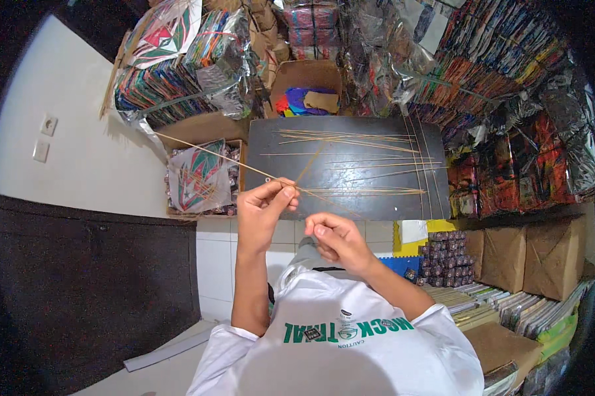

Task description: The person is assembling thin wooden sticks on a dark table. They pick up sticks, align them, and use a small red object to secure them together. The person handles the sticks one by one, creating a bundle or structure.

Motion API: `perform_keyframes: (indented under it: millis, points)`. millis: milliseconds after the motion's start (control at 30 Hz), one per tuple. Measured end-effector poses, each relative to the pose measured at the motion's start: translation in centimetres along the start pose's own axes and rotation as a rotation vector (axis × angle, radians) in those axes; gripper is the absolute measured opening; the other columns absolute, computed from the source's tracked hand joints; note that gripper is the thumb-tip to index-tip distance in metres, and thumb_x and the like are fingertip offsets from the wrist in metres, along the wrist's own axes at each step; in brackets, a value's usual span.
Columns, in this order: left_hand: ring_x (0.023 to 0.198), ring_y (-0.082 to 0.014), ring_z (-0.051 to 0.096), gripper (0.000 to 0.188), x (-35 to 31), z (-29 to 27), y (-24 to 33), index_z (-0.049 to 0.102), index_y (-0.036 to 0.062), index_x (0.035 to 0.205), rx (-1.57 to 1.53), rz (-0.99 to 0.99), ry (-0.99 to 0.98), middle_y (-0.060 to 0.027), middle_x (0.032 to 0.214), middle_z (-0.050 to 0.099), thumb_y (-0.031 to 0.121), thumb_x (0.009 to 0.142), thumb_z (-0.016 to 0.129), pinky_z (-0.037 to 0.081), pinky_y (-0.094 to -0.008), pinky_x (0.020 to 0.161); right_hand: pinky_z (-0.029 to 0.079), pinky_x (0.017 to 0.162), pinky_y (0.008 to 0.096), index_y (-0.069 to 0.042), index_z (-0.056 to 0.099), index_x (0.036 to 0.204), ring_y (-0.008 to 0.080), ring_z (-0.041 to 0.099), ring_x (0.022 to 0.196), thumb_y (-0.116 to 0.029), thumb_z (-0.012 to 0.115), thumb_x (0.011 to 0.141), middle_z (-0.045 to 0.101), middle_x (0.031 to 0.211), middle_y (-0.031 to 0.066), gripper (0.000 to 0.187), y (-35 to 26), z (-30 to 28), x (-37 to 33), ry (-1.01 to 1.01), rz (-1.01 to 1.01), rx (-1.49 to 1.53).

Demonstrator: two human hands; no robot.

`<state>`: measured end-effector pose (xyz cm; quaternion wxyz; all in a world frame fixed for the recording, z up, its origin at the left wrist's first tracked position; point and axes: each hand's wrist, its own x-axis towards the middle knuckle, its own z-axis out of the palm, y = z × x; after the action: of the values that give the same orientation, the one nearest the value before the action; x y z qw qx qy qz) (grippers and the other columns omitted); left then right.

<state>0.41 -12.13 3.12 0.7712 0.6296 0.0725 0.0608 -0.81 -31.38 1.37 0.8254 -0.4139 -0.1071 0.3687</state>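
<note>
Right hand [337, 241]: nearest the camera; fingers curled shut, contents hidden.
Left hand [265, 204]: fingertips pinched on thin bamboo stick [205, 150], which slants up-left.
Risk: stick likely snaps or slips if bent hard.
Room: dark board [350, 198] ahead carries loose sticks [350, 142]; kite stacks [508, 86] crowd right.

Far ahead of you lies a dark board [350, 198] with loose thin sticks [357, 142] spread across it. Beyond it, an open cardboard box [307, 76] holds coloured paper scraps [307, 100]. To your far left, stacked kites [162, 30] sit wrapped in plastic. On your right, brown paper parcels [531, 254] stand beside small dark spools [446, 257].
</note>
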Motion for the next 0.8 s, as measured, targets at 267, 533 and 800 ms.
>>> perform_keyframes:
  millis: [267, 533, 800]
  points:
    - [0.076, -0.0097, 0.065, 0.013, -0.5, 0.3, -1.1, 0.073, -0.0081, 0.095, 0.346, 0.089, -0.112, -0.0086, 0.092, 0.072, 0.003, 0.09, 0.069, 0.052, -0.0235, 0.067, 0.037, 0.054, 0.0237, -0.003, 0.068, 0.105, 0.0047, 0.045, 0.06, -0.015, 0.054, 0.101, 0.056, 0.073, -0.005, 0.018, -3.2, 0.7, 0.5, 0.115, -0.232, -0.501]
    - [0.078, -0.0126, 0.066, 0.011, -0.8, -1.2, -0.9, 0.072, -0.0082, 0.091, 0.548, 0.152, -0.272, -0.0099, 0.091, 0.072, 0.001, 0.087, 0.07, 0.053, -0.0243, 0.07, 0.041, 0.057, 0.0271, -0.003, 0.074, 0.096, 0.0065, 0.049, 0.063, -0.011, 0.062, 0.094, 0.067, 0.081, 0.0052, 0.014, -12.3, -1.6, 0.1, 0.189, -0.232, -1.176]
    - [0.078, -0.0151, 0.064, 0.012, -0.4, -4.2, -0.5, 0.069, -0.0089, 0.097, -0.17, 0.105, -0.165, -0.0127, 0.094, 0.067, 0.001, 0.091, 0.066, 0.054, -0.0278, 0.068, 0.041, 0.062, 0.0265, -0.006, 0.075, 0.104, 0.0063, 0.05, 0.071, -0.016, 0.063, 0.097, 0.07, 0.09, -0.001, 0.017, -10.8, -8.1, 1.9, -0.063, -0.054, -0.873]
